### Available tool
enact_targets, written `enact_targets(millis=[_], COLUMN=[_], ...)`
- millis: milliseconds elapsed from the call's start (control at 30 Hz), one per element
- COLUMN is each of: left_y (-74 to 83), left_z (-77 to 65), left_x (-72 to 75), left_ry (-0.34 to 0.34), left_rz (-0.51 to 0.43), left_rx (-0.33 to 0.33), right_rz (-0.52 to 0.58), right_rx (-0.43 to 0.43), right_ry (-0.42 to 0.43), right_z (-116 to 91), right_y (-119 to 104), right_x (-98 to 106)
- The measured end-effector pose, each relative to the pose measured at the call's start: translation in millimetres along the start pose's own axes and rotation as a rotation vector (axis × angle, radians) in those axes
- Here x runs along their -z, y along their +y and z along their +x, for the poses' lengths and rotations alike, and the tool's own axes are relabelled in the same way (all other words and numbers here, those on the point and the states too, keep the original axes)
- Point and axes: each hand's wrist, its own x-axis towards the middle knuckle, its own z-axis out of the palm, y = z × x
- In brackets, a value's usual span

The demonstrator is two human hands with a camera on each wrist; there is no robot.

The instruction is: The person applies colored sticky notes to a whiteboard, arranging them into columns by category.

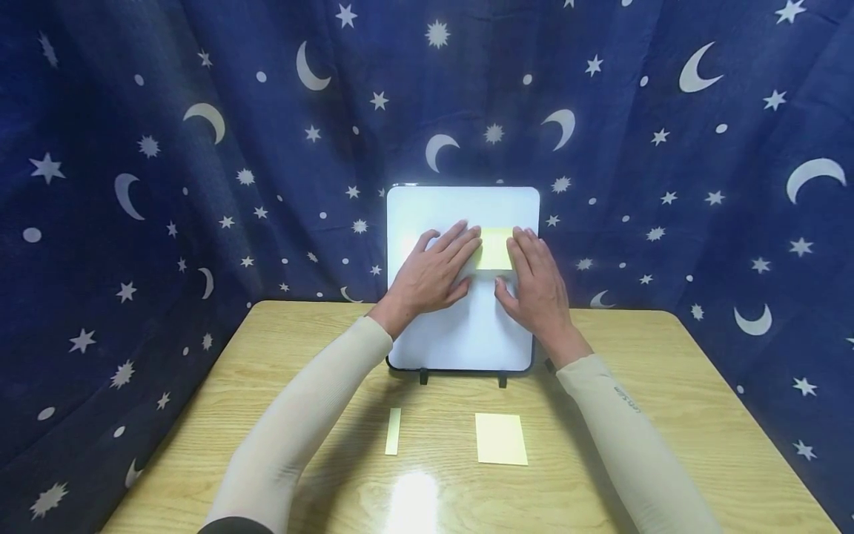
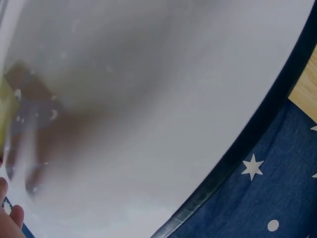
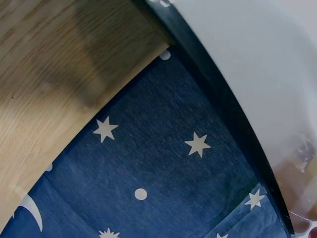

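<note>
A yellow sticky note (image 1: 494, 249) lies against the upper right part of a small white board (image 1: 460, 341) that stands upright on the table. My left hand (image 1: 430, 271) is at the note's left edge, fingers extended over the board. At the note's right edge is my right hand (image 1: 539, 285), its fingers also fairly straight, with the thumb lower on the board. The left wrist view catches only some fingertips (image 2: 15, 215) and a sliver of the note at the left border. Most of the right hand falls outside the right wrist view.
On the wooden table (image 1: 300, 356) in front of the board lie a square yellow sticky note (image 1: 502, 439) and a narrow yellow strip (image 1: 393, 432). Two small black feet (image 1: 502, 380) support the board. A dark blue curtain (image 1: 267, 148) with moons and stars hangs behind.
</note>
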Motion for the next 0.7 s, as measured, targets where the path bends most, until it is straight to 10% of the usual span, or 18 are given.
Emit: enact_targets(millis=[700], left_y=[11.2], left_z=[-11.9], left_x=[7.1], left_ry=[0.059], left_rz=[-0.098], left_rx=[0.019], right_rz=[0.023], right_rx=[0.000], right_ry=[0.037], right_z=[-6.5], right_y=[-12.3], right_x=[17.7])
